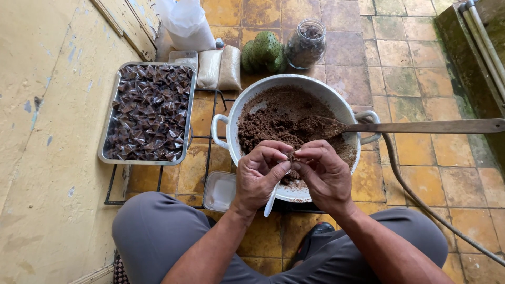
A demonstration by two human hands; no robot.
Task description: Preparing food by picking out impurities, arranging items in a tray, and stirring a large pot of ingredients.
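— Looking down from the head view, what are the hands doing?
— The left hand (259,176) and right hand (323,173) meet over the near rim of the white pot (231,118) of brown paste (273,121); the fingers (273,153) of both pinch shut on a small brown piece (292,156), and a white spoon (271,200) hangs from the left.
— Around it?
— On the floor (421,89), a wooden paddle (421,126) lies in the pot; a metal tray (108,134) of dark wrapped pieces (150,113) sits left.

Soft even daylight, sharp focus
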